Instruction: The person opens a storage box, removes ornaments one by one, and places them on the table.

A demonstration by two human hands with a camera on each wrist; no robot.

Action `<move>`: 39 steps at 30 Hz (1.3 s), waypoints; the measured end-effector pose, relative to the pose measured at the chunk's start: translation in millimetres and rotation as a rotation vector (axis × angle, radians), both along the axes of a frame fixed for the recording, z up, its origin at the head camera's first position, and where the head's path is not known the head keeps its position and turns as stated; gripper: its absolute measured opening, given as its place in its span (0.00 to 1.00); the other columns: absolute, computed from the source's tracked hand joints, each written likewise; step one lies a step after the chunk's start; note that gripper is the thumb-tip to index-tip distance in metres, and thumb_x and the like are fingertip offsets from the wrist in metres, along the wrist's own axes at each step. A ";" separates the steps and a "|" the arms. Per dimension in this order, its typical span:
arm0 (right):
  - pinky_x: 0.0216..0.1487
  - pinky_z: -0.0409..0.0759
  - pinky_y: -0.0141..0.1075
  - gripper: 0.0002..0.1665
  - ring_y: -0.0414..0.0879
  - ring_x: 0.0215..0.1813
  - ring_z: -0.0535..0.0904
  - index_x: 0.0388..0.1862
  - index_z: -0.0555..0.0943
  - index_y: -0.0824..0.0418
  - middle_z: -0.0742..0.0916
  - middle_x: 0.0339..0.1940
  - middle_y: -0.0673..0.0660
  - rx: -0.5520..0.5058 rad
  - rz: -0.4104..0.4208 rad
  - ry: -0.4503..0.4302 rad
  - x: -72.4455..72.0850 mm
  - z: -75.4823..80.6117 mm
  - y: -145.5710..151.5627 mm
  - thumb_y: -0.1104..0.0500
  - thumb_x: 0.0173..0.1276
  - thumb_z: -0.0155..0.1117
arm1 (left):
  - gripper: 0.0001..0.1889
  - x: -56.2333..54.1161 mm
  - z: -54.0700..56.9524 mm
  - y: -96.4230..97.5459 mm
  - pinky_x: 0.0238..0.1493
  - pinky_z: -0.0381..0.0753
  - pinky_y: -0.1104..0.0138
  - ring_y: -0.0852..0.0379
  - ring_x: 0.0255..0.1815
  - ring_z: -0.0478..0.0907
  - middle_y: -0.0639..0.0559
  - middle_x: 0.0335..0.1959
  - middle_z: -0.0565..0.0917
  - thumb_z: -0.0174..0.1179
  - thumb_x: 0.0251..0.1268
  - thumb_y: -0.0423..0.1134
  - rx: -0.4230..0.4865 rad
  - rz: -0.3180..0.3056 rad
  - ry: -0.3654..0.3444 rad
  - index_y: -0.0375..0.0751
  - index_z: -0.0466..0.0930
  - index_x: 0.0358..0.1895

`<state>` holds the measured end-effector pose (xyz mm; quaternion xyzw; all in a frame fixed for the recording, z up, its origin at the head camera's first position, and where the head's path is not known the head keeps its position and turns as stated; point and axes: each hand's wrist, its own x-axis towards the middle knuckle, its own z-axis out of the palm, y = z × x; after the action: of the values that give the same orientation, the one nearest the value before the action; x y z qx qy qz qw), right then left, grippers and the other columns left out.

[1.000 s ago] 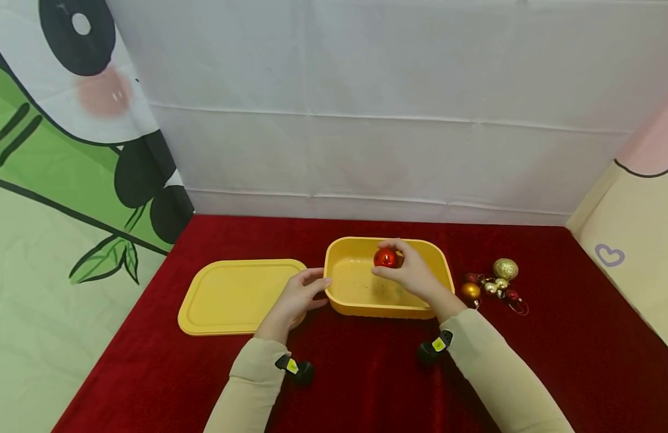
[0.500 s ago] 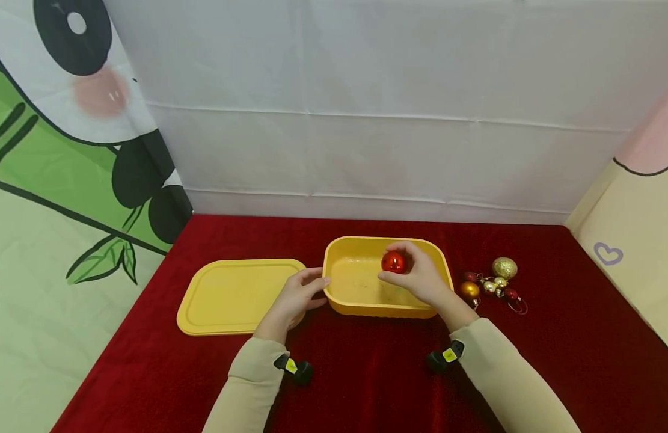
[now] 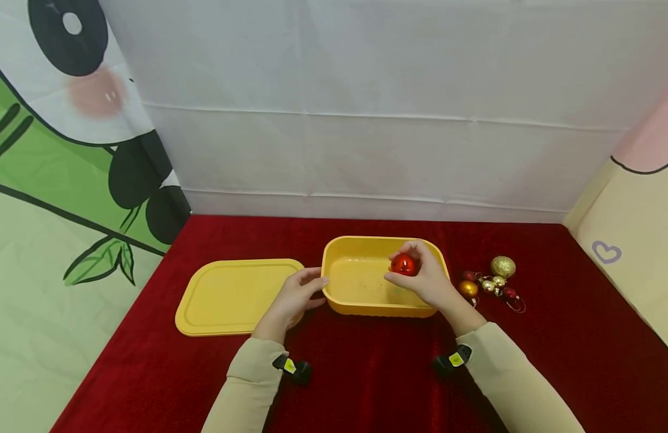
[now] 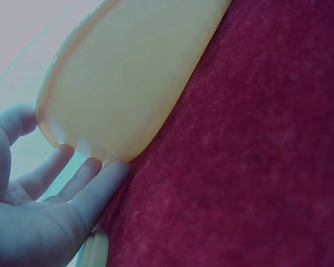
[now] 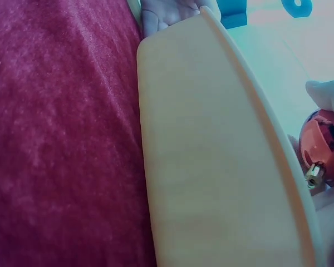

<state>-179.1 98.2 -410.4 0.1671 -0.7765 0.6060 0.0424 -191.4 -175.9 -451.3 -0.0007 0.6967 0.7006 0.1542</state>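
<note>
Over the inside of a yellow plastic container, my right hand holds a shiny red Christmas bauble between thumb and fingers. The bauble's metal cap shows in the right wrist view. At the container's left end, my left hand steadies it, the thumb at the rim and the other fingertips against the outer wall. Whether the bauble touches the container's floor, I cannot tell.
A flat yellow lid lies left of the container. To its right sits a small group of ornaments: a glittery gold ball, an orange-gold ball and several smaller gold and red ones. Red cloth covers the table.
My right hand has shifted a little to the right with the red bauble, staying over the container. The left hand keeps its place at the container's left end.
</note>
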 end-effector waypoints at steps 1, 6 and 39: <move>0.42 0.81 0.25 0.30 0.34 0.42 0.80 0.51 0.66 0.72 0.78 0.50 0.73 0.001 -0.008 0.003 0.8 0.3 1.2 0.71 0.52 0.71 | 0.24 0.2 0.3 0.1 0.56 0.78 0.53 0.47 0.56 0.76 0.39 0.61 0.72 0.57 0.67 0.41 -0.001 -0.001 -0.001 0.38 0.68 0.64; 0.40 0.82 0.27 0.28 0.33 0.40 0.82 0.52 0.72 0.69 0.79 0.49 0.68 0.041 -0.057 -0.001 5.0 2.3 8.4 0.67 0.53 0.72 | 0.24 0.1 0.9 0.4 0.55 0.79 0.54 0.45 0.58 0.75 0.39 0.62 0.72 0.57 0.67 0.41 0.001 -0.002 -0.005 0.37 0.68 0.64; 0.39 0.81 0.27 0.29 0.38 0.46 0.74 0.57 0.72 0.64 0.79 0.48 0.51 0.096 -0.268 -0.033 18.6 -1.7 77.2 0.59 0.58 0.71 | 0.24 -5.5 -6.0 3.3 0.54 0.80 0.55 0.46 0.57 0.76 0.40 0.61 0.72 0.57 0.67 0.40 -0.019 0.008 -0.001 0.38 0.68 0.64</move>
<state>-160.5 175.4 -412.1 0.0535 -0.8207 0.5596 0.1022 -196.9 -172.6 -457.2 -0.0056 0.7031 0.6947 0.1517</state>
